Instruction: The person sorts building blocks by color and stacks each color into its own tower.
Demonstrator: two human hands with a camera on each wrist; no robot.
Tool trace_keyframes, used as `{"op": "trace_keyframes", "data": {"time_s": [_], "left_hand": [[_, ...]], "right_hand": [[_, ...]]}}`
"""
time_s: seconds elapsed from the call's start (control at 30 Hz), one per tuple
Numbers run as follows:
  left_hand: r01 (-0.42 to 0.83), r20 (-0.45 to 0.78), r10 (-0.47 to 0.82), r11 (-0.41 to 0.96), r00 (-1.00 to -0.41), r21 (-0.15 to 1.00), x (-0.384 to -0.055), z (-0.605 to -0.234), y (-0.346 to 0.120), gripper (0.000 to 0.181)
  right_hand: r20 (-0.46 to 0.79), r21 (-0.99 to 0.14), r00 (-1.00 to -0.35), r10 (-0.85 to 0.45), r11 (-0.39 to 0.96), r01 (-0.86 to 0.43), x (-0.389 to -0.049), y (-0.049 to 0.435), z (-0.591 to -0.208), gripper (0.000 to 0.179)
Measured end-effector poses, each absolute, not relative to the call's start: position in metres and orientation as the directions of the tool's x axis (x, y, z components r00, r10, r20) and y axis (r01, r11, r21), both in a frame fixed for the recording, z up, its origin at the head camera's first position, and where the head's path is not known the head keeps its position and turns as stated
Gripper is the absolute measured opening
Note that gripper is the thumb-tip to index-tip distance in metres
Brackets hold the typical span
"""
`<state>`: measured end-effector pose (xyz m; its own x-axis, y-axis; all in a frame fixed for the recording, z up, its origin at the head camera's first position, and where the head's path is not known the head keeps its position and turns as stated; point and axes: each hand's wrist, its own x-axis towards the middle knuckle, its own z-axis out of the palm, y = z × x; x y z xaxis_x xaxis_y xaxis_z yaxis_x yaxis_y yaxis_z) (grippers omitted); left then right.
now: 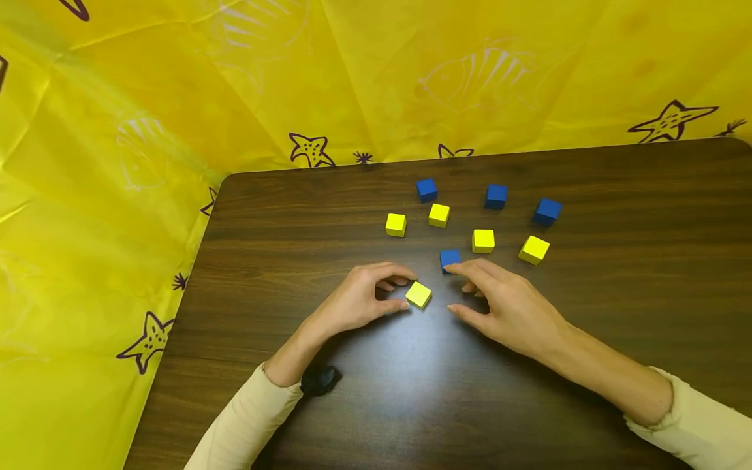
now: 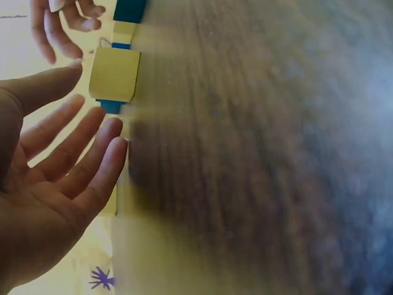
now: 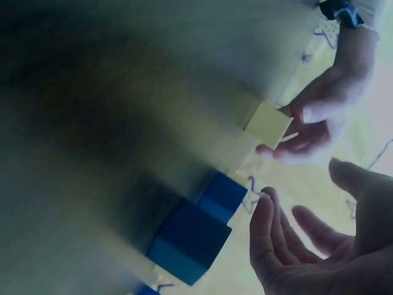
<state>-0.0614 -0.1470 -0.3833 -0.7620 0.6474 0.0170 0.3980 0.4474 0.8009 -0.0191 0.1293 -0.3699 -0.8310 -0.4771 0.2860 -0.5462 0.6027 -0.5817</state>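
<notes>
Left hand (image 1: 358,301) fingers loosely apart beside yellow cube (image 1: 418,294), right hand (image 1: 510,305) spread; you risk knocking blue cube (image 1: 449,259).

Dark wood-grain table (image 1: 587,339) with a soft sheen (likely laminate), matt painted cubes (image 1: 418,294), glossy creased plastic sheet (image 1: 117,163), knit cream sleeves (image 1: 247,418)

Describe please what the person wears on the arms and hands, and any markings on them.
Both arms are covered by long, cream-coloured sleeves: the left sleeve and the right sleeve, each ending at the wrist with a slightly gathered cuff. A small black band or strap sits at the left wrist. The left hand and right hand are bare, with no gloves or rings visible.
</notes>
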Motion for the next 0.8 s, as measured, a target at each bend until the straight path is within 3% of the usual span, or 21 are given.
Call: {"op": "trace_keyframes", "data": {"time_s": [0.57,0.8], "left_hand": [[0.265,-0.121,0.619,0.494,-0.776,0.828,-0.067,-0.386,-0.142,0.038],[0.267,-0.135,0.617,0.514,-0.775,0.815,-0.068,-0.386,-0.141,0.033]], "right_hand": [[0.038,-0.781,-0.910,-0.412,0.556,-0.285,-0.013,0.106,-0.374,0.041],[-0.015,-0.803,-0.914,-0.406,0.549,-0.231,-0.015,0.098,-0.374,0.037]]}}
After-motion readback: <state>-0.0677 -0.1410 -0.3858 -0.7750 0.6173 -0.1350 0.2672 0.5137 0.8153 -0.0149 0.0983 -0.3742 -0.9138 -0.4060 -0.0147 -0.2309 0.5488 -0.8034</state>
